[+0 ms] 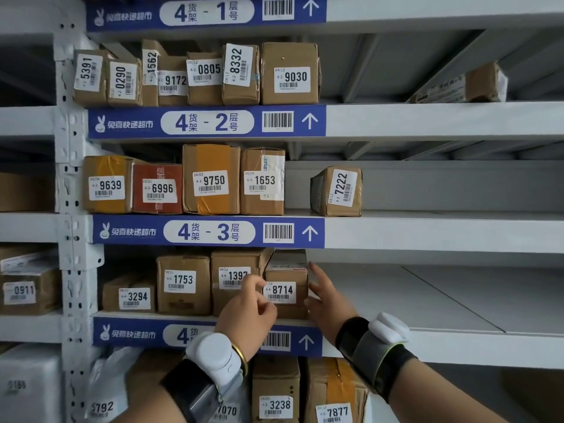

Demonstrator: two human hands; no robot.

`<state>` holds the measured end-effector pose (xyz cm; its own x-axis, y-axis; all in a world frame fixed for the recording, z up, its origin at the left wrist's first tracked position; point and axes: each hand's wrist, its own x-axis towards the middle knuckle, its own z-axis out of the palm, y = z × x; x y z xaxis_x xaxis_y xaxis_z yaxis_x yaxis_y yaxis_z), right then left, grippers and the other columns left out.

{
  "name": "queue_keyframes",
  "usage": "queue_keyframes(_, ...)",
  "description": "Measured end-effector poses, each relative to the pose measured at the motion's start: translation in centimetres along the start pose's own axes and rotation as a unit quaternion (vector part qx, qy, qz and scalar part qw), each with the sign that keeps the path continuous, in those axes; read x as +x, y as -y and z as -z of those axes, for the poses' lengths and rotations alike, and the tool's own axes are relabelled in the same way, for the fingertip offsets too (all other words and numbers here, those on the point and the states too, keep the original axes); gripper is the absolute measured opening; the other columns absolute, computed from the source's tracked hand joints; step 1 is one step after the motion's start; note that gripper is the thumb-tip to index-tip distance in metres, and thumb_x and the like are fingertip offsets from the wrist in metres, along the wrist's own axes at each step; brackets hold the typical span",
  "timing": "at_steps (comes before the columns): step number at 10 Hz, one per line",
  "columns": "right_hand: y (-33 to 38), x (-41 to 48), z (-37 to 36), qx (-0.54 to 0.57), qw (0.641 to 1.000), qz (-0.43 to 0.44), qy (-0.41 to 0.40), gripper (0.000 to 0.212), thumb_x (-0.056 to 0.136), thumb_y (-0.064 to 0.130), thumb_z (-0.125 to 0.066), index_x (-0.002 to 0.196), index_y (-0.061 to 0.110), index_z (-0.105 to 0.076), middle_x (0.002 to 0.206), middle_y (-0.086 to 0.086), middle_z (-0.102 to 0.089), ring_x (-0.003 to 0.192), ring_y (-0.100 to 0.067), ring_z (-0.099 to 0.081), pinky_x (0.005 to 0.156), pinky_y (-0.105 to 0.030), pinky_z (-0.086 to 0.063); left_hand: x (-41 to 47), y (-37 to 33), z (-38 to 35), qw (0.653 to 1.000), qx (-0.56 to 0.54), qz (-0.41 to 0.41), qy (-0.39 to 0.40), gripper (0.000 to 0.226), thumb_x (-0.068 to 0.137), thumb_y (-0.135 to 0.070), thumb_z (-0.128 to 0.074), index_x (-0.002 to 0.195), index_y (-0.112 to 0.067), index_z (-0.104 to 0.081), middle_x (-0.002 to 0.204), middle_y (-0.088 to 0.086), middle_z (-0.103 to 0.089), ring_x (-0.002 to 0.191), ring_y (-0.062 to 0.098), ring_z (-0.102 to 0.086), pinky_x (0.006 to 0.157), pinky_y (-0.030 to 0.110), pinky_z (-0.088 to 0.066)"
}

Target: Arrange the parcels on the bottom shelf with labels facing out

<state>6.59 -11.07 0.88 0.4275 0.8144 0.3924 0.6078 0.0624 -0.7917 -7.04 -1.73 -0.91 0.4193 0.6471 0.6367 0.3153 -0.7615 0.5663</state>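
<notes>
A brown parcel labelled 8714 point(287, 274) stands upright on the fourth shelf board point(427, 300), label facing out, at the right end of a row. My left hand point(247, 309) is at its front left corner, fingers curled and pinched by the label's left edge, hiding the end of the neighbouring parcel 1397 point(235, 261). My right hand point(328, 303) lies flat with fingers spread along the parcel's right side. Parcels 1753 point(183, 288) and 3294 point(131, 296) stand further left, labels out.
Below my wrists the lowest level holds parcels 3238 point(276, 386) and 7877 point(335, 392), a white bag 5792 point(103, 392) and a partly hidden 7070 point(227, 410). Upper shelves carry labelled boxes on their left halves; parcel 7222 point(337, 190) stands apart.
</notes>
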Motion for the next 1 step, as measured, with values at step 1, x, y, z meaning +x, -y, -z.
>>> queue_keyframes(1,-0.41,-0.18,0.34,0.013,1.0,-0.006,-0.006,0.056,0.091,0.013,-0.048,0.136,0.036,-0.025,0.138,-0.004,-0.047,0.121,-0.021,-0.05,0.099,-0.038,-0.046,0.05,-0.52,-0.6,1.0,-0.017,0.01,0.007,0.019,0.084,-0.027,-0.058,0.09,-0.031,-0.04,0.073,-0.009,-0.062,0.067,0.006,-0.061,0.059,0.024,-0.054)
